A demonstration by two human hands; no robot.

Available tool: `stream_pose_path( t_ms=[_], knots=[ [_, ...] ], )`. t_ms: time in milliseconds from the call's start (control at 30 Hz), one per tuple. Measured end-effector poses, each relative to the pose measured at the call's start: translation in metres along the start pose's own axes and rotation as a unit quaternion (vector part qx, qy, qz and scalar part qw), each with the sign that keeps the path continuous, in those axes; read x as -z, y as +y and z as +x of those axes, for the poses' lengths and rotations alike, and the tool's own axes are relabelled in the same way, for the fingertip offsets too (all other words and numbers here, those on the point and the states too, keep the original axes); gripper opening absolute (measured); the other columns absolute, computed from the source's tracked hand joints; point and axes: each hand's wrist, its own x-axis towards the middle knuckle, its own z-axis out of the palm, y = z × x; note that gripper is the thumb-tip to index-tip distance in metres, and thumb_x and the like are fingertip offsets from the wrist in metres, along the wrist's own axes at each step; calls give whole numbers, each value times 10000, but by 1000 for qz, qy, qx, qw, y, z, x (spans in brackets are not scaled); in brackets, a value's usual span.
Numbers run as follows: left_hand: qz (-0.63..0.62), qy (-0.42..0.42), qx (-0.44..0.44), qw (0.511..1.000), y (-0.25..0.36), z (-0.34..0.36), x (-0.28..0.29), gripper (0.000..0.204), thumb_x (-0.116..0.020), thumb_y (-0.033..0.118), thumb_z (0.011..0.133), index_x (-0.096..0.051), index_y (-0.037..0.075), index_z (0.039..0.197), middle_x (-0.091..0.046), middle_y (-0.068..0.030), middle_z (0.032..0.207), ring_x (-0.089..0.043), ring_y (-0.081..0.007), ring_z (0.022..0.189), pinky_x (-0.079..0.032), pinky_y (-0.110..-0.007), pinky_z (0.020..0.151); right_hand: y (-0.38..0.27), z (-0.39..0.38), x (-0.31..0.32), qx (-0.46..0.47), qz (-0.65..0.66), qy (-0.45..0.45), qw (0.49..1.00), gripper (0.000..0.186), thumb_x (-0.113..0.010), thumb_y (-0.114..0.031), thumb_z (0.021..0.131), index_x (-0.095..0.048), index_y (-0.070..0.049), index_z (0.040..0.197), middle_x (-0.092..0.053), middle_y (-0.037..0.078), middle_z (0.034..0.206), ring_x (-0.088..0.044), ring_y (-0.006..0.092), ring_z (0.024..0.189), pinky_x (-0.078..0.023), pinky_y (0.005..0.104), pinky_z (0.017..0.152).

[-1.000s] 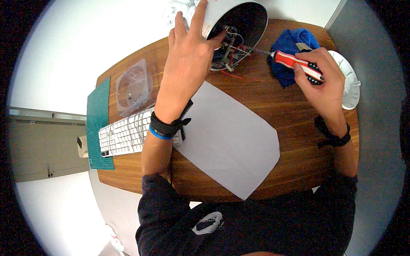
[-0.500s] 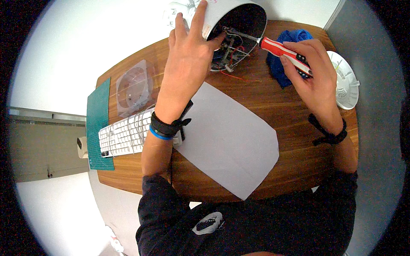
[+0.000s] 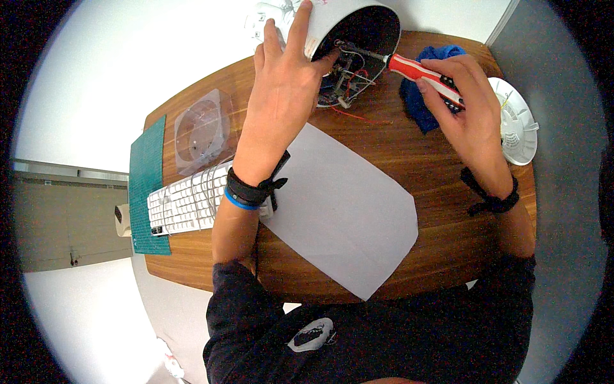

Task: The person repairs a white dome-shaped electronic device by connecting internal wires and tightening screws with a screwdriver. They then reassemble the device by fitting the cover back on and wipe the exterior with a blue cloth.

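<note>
My left hand (image 3: 284, 96) grips the rim of a white cylindrical housing (image 3: 334, 11), fingers spread over the outside and thumb reaching into the opening. Inside the dark interior are a small circuit assembly and wires (image 3: 348, 77), with a red wire trailing onto the table. My right hand (image 3: 467, 115) is closed round a red, white and black screwdriver handle (image 3: 412, 69). Its shaft reaches into the housing, its tip near the upper part of the assembly, by my left thumb. Beneath and beside the screwdriver lies a blue cloth (image 3: 419, 109).
On the wooden table (image 3: 460, 237) are a white sheet (image 3: 339, 217), a wire-covered white keyboard (image 3: 185, 198), a green mat (image 3: 147, 144), a clear plastic piece (image 3: 198, 128) and a white round cover (image 3: 518, 125). A grey panel (image 3: 563, 192) borders the right side.
My right hand and screwdriver have moved up and left since a second ago, the tip now higher in the housing. My left hand stays in place.
</note>
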Motion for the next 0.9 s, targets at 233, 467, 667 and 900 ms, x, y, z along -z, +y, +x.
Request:
stream_pose_path(
  t_ms=[233, 467, 667, 900],
  knots=[
    [-8, 6, -3, 1000, 0, 0, -1, 320, -656, 52, 911, -828, 89, 1178, -250, -259, 1694, -396, -608, 1402, -429, -639, 1136, 6, -1, 0, -64, 42, -18, 997, 214, -799, -181, 943, -730, -47, 1094, -686, 121, 984, -704, 285, 889, -557, 371, 781],
    [-24, 26, 12, 999, -4, -1, -9, 311, -666, 64, 908, -834, 115, 1164, -253, -217, 1708, -391, -612, 1405, -419, -637, 1147, 16, 3, -2, -124, 96, -28, 987, 199, -771, -201, 980, -739, -34, 1083, -732, 118, 1017, -718, 249, 937, -555, 338, 846],
    [-27, 20, 18, 999, -3, 0, -4, 296, -645, 77, 929, -830, 113, 1156, -248, -202, 1713, -388, -608, 1409, -407, -645, 1153, 23, 7, -1, -170, 149, -33, 974, 204, -770, -199, 985, -735, -26, 1088, -731, 112, 1020, -710, 212, 977, -543, 324, 883],
    [8, 109, 17, 994, -9, -5, -28, 209, -742, 160, 908, -834, 222, 1085, -397, -144, 1629, -448, -569, 1356, -480, -601, 1044, 1, 15, 15, -58, 21, -104, 993, 302, -818, -185, 925, -712, -48, 1172, -696, 132, 1086, -693, 310, 1022, -547, 383, 900]
  ],
)
